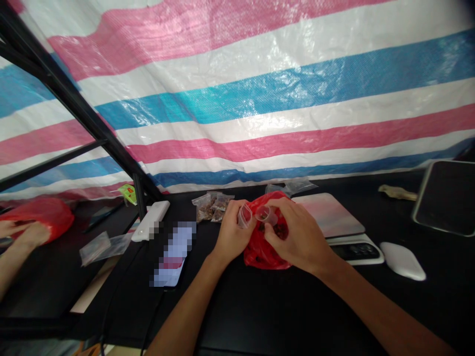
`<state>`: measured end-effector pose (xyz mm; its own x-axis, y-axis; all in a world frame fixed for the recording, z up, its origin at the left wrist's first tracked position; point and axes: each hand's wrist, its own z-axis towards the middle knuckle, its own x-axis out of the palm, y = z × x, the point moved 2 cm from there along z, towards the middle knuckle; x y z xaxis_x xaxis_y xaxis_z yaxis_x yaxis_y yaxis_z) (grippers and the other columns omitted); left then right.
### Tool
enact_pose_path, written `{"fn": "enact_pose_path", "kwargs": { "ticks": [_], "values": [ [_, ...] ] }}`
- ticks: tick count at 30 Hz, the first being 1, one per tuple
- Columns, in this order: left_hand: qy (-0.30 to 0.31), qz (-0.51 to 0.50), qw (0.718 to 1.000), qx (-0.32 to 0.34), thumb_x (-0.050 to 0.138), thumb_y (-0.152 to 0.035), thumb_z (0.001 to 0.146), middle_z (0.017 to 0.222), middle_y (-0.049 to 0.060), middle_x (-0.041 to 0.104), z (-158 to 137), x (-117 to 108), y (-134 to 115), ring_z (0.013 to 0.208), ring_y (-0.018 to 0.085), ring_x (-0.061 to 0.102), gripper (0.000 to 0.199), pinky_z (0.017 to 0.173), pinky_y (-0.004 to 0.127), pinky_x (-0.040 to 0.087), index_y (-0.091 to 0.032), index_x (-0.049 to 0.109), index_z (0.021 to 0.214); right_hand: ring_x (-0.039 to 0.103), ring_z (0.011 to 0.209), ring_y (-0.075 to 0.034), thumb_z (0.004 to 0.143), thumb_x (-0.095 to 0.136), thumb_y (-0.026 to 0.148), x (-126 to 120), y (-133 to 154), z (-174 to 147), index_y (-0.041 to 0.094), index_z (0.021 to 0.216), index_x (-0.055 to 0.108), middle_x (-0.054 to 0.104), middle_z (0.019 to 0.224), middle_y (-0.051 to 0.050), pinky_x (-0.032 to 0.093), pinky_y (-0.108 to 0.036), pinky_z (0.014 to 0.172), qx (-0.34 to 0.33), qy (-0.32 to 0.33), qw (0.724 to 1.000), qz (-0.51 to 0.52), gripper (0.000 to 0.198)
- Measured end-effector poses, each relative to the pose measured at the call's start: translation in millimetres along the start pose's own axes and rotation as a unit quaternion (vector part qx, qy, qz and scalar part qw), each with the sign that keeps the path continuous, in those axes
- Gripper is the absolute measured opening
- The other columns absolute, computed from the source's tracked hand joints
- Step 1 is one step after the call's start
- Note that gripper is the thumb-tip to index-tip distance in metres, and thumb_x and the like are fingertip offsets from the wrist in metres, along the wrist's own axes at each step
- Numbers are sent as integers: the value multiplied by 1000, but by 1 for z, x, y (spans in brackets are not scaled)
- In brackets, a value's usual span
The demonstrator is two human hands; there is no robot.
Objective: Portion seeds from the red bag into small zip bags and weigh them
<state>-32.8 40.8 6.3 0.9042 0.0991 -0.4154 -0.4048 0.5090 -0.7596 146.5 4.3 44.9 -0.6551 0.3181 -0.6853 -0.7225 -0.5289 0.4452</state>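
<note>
My left hand [233, 235] is closed around a small clear zip bag [245, 216], whose mouth gapes toward the right. Between the fingers of my right hand [300, 237] is a small clear plastic cup [267, 214], tilted beside the bag's mouth. Both hands are above a red plastic bag [260, 252] that lies open on the black table with dark brown bits inside. What the cup contains is too small to make out. Behind my left hand lie filled zip bags [211, 206] of brown bits.
A digital scale [356, 248] stands right of the red bag, near a white rounded case [403, 260] and a dark tablet-like device [445, 198]. At left are a phone [176, 254], a white power strip [151, 221] and flat clear bags [106, 247]. Another person's hand [31, 235] reaches into a red bag.
</note>
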Motion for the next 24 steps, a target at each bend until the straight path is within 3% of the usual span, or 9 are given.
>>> {"fn": "enact_pose_path", "kwargs": {
  "ticks": [2, 5, 12, 16, 24],
  "values": [
    [36, 2, 999, 9, 68, -24, 91, 104, 5, 63, -2, 1, -1, 97, 20, 60, 20, 88, 33, 48, -21, 63, 110, 60, 106, -27, 88, 62, 21, -3, 2, 0, 22, 119, 61, 66, 113, -9, 47, -42, 95, -36, -29, 999, 15, 32],
    [75, 4, 997, 15, 70, -19, 89, 106, 5, 64, -4, 4, -3, 100, 21, 60, 25, 90, 34, 47, -21, 62, 113, 55, 115, -29, 91, 61, 18, -3, 3, -1, 25, 130, 62, 63, 120, -10, 48, -46, 100, -92, -24, 995, -4, 39],
    [104, -28, 994, -2, 71, -30, 92, 95, 3, 62, -6, 8, -9, 88, 18, 60, 12, 79, 31, 47, -21, 67, 99, 44, 130, -32, 86, 52, -2, -2, -3, -4, 26, 137, 65, 59, 136, -11, 43, -50, 110, -160, -2, 985, -67, 60],
    [97, -27, 995, -3, 72, -30, 92, 96, 4, 62, -6, 8, -10, 89, 18, 60, 12, 78, 31, 48, -20, 69, 98, 46, 127, -31, 89, 50, -1, -1, -6, -4, 29, 140, 63, 66, 133, -6, 40, -47, 107, -168, 8, 982, -82, 60],
    [83, -13, 996, -21, 72, -32, 91, 95, 2, 64, -5, 8, -11, 87, 17, 61, 12, 78, 30, 47, -21, 70, 95, 48, 122, -29, 101, 52, 17, -3, -5, -4, 29, 136, 62, 68, 133, -3, 35, -46, 104, -117, -13, 989, -88, 39]
  ]
}}
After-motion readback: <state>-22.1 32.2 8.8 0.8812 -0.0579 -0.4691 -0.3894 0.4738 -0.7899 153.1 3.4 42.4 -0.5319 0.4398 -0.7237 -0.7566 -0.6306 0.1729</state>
